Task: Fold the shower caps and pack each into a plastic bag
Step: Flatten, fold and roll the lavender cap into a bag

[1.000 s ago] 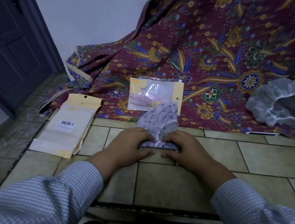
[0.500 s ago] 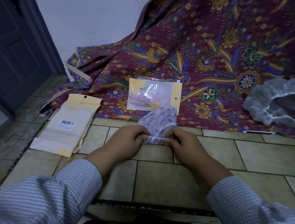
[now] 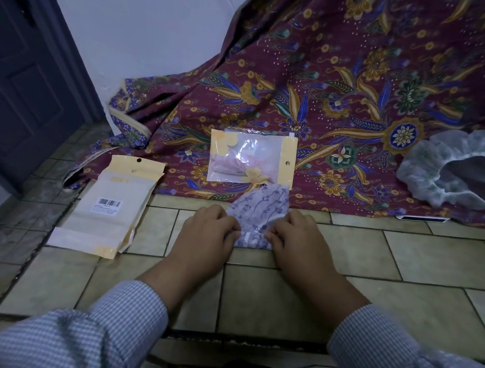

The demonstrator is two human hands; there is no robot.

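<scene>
Left hand (image 3: 206, 229) and right hand (image 3: 295, 238) side by side, each pinching an end of the purple shower cap (image 3: 257, 214) on the tiled floor (image 3: 376, 254), seemingly to tighten its fold. Beyond, a filled plastic bag (image 3: 251, 158); far right, an unfolded white cap (image 3: 456, 173); left, empty bags (image 3: 110, 207).

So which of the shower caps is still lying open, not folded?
The white shower cap at far right on the batik cloth: it's spread open, unlike the purple one both hands are folding.
</scene>
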